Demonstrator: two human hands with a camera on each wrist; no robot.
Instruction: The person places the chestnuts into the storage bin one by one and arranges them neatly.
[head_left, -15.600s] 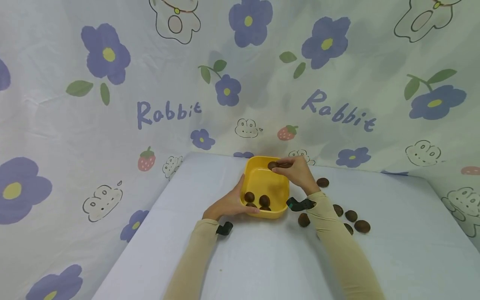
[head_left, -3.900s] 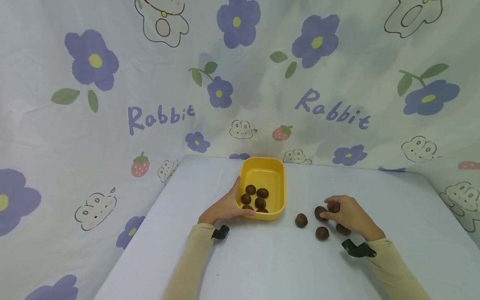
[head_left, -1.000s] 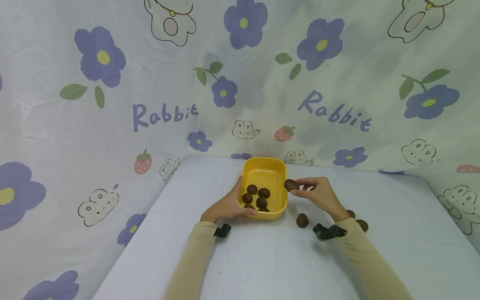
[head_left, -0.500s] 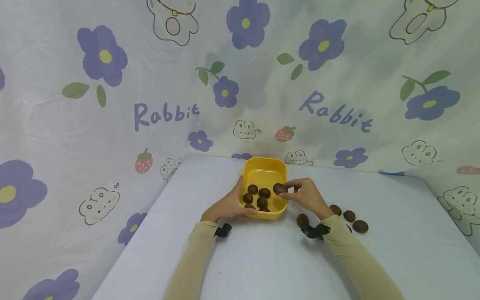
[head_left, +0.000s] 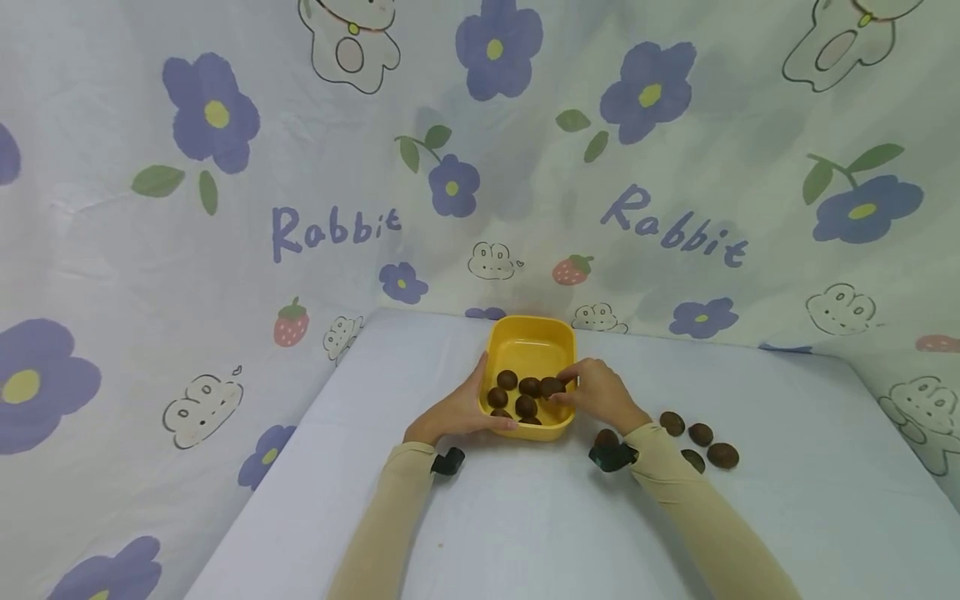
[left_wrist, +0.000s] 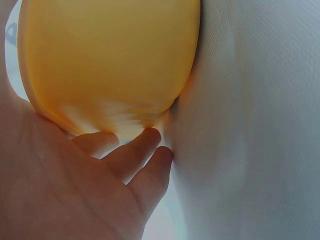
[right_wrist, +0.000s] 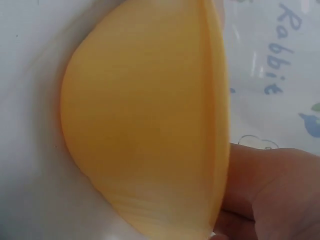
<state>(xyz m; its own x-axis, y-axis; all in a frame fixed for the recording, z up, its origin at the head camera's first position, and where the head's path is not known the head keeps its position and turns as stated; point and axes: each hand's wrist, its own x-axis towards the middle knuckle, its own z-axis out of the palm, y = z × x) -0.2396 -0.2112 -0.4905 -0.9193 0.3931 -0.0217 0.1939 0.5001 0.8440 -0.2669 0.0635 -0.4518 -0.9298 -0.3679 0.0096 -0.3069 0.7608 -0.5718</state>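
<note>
A yellow plastic box (head_left: 533,350) stands on the white table with several dark brown chestnuts (head_left: 507,380) gathered in its near half. My left hand (head_left: 455,412) grips the box at its near left corner, the thumb lying along the front rim. Its fingertips (left_wrist: 152,136) meet the yellow side wall in the left wrist view. Over the right rim reaches my right hand (head_left: 600,393), pinching a chestnut (head_left: 552,387) low inside the box, beside the others. The right wrist view shows the box's outer wall (right_wrist: 140,110); the chestnut is hidden behind it.
Loose chestnuts (head_left: 723,456) lie on the table (head_left: 517,525) to the right, near the right sleeve. Another chestnut (head_left: 607,438) sits close to the box, partly behind the black wrist camera (head_left: 613,457). A cloth printed with flowers and rabbits (head_left: 330,150) hangs behind the table.
My right hand has carried a chestnut from the table on the right over the rim and down into the box. More chestnuts lie inside than at first. The left hand keeps its grip.
</note>
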